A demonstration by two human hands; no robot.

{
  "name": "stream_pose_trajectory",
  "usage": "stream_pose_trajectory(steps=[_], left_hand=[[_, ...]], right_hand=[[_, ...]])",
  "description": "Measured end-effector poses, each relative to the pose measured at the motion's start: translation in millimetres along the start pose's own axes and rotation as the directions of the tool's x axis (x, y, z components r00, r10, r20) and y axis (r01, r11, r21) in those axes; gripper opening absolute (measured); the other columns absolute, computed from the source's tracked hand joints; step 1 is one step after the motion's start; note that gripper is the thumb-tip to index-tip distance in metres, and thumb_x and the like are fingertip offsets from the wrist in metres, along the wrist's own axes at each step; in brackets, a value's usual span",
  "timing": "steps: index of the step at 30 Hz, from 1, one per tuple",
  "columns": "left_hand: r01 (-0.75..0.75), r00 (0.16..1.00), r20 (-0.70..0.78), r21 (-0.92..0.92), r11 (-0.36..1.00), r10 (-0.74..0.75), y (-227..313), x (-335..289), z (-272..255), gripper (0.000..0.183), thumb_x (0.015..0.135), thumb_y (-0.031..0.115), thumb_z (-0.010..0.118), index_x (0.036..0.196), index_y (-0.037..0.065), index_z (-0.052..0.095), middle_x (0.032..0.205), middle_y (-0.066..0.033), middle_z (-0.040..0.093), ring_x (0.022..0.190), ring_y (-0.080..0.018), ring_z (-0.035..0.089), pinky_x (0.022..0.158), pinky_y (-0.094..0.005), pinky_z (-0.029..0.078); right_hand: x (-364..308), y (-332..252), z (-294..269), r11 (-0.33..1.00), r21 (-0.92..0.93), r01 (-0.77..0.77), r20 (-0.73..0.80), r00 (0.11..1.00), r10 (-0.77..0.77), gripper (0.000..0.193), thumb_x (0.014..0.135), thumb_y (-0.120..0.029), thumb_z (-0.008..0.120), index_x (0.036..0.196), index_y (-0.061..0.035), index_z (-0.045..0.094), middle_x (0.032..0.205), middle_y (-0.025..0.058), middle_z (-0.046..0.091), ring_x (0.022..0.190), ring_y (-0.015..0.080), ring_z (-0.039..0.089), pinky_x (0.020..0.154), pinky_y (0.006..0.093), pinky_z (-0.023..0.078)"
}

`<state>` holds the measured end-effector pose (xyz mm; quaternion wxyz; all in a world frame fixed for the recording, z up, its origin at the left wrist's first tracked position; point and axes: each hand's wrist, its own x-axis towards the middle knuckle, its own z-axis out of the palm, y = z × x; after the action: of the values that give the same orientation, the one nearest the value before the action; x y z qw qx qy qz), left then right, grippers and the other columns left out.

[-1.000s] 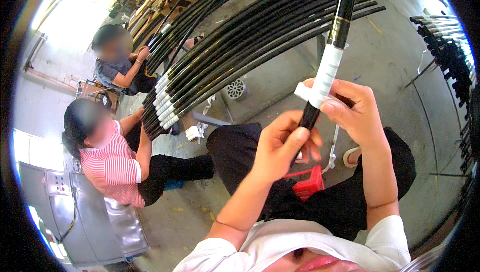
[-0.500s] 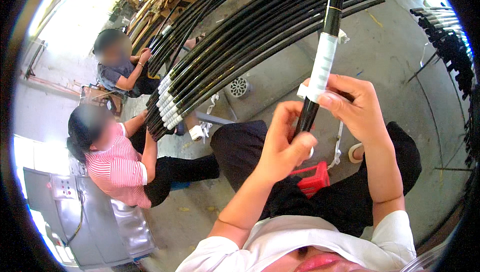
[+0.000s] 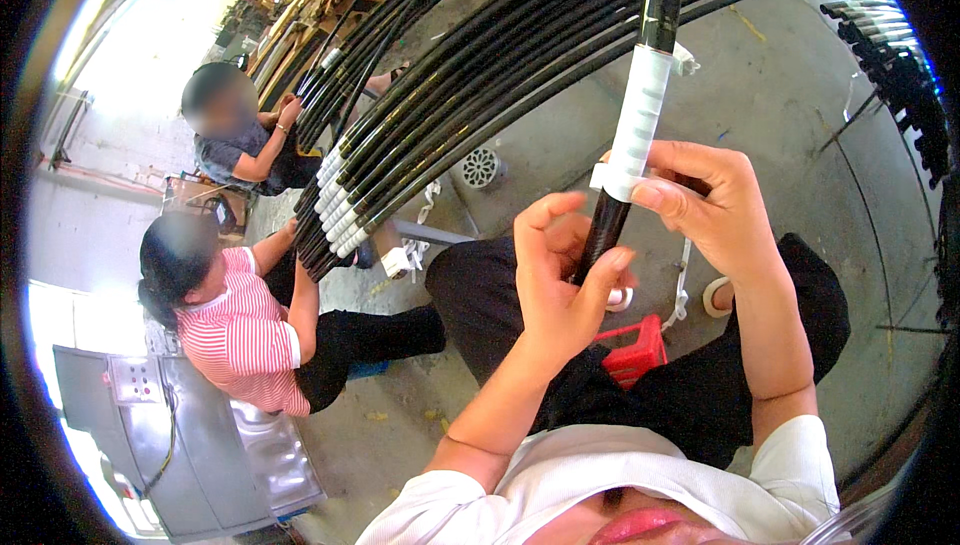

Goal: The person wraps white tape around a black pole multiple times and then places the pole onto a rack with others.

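Observation:
I hold a long black rod (image 3: 660, 5) upright in front of me; a band of white tape (image 3: 637, 120) is wound around its middle. My left hand (image 3: 560, 280) grips the black shaft just below the tape. My right hand (image 3: 705, 200) pinches the lower edge of the white tape from the right side. The rod's lower end is hidden behind my left hand. I sit with black trousers and a white top.
A bundle of many black rods with white-taped ends (image 3: 440, 95) slants across the concrete floor. Two seated people (image 3: 250, 335) work at its left end. A red plastic stool (image 3: 630, 350) is under me. More black rods (image 3: 895, 55) stand at right. A grey metal cabinet (image 3: 190, 445) lower left.
The rod has tilted slightly and risen in view. My left hand has shifted its grip on the shaft, fingers now wrapped closer below the tape. My right hand stays on the tape's lower edge.

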<state>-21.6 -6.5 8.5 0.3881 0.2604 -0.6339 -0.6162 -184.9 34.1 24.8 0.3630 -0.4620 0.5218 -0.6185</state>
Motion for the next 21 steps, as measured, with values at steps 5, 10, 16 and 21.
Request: stream_pose_trajectory(steps=[5, 10, 16, 21], left_hand=[[-0.065, 0.996, -0.047, 0.268, 0.961, 0.08, -1.8, 2.7, 3.3, 0.044, 0.084, 0.009, 0.066, 0.113, 0.003, 0.033, 0.082, -0.0071, 0.055, 0.064, -0.0111, 0.056, 0.055, -0.0221, 0.046], [-0.033, 0.998, -0.057, 0.083, 0.996, 0.038, 1.4, -2.9, 8.7, 0.029, 0.081, 0.003, 0.068, 0.093, 0.003, 0.042, 0.071, -0.0015, 0.048, 0.053, -0.0079, 0.05, 0.045, -0.0203, 0.039], [0.318, 0.862, 0.49, -0.32, 0.893, -0.132, 8.5, -2.1, -4.1, 0.054, 0.096, 0.047, 0.034, 0.098, -0.004, 0.05, 0.079, -0.0125, 0.062, 0.044, -0.0085, 0.048, 0.039, -0.0202, 0.037], [0.187, 0.942, 0.328, -0.333, 0.924, -0.072, 3.8, -1.8, -13.2, 0.031, 0.098, 0.031, 0.04, 0.107, 0.002, 0.041, 0.066, -0.0083, 0.054, 0.039, -0.0074, 0.04, 0.037, -0.0199, 0.033]], right_hand=[[-1.0, -0.2, 4.0, 0.997, -0.074, 0.019, -0.044, 0.999, -0.022, 0.033, 0.079, -0.022, 0.069, 0.103, 0.0009, 0.066, 0.074, -0.0008, 0.062, 0.061, 0.0038, 0.051, 0.054, 0.0187, 0.04], [-3.3, -5.7, -6.6, 0.998, -0.049, -0.039, 0.022, 0.999, 0.04, 0.04, 0.072, -0.025, 0.076, 0.1, 0.0023, 0.067, 0.085, 0.006, 0.068, 0.077, 0.0093, 0.061, 0.071, 0.0233, 0.049], [0.9, -15.8, -12.6, 0.989, -0.021, -0.148, 0.212, 0.966, 0.15, 0.046, 0.067, -0.028, 0.078, 0.102, -0.0007, 0.066, 0.082, 0.0051, 0.065, 0.07, 0.0083, 0.058, 0.064, 0.023, 0.048], [11.5, -5.4, -6.5, 0.955, -0.257, 0.15, 0.23, 0.969, -0.091, 0.038, 0.074, -0.031, 0.072, 0.094, -0.0001, 0.063, 0.074, 0.0086, 0.064, 0.071, 0.0116, 0.058, 0.069, 0.0273, 0.047]])
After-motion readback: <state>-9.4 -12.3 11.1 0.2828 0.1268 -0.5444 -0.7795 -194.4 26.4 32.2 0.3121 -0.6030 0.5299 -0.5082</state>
